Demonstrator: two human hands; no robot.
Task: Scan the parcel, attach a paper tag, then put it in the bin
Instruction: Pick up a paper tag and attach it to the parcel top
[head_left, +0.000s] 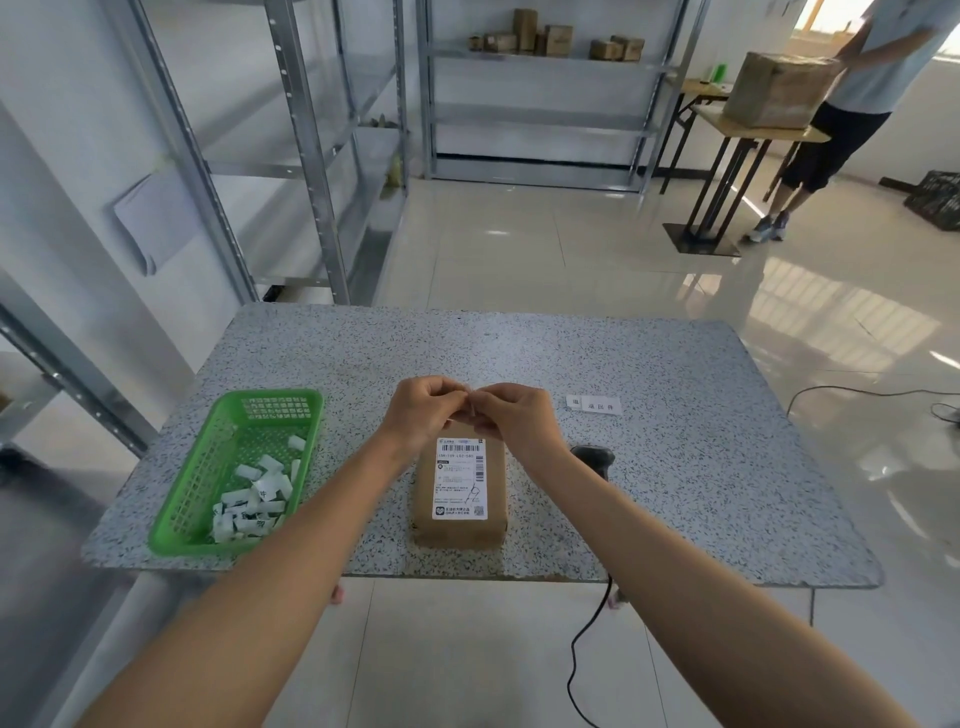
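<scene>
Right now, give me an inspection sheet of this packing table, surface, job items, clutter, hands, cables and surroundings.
Surface: speckled grey table, flat, mostly bare.
Job's things: brown parcel lying flat, label up, centre front; green basket at left holding white paper tags; black scanner lying right of the parcel.
Clutter: white printed slip on the table, far right of the hands.
Grippers: left hand and right hand meet above the parcel's far end, pinching something small; what it is cannot be told.
Cables: scanner cable hangs off the front edge; another cable on the floor at right.
Surroundings: metal shelving with small boxes; another person by a large box on a far table.
</scene>
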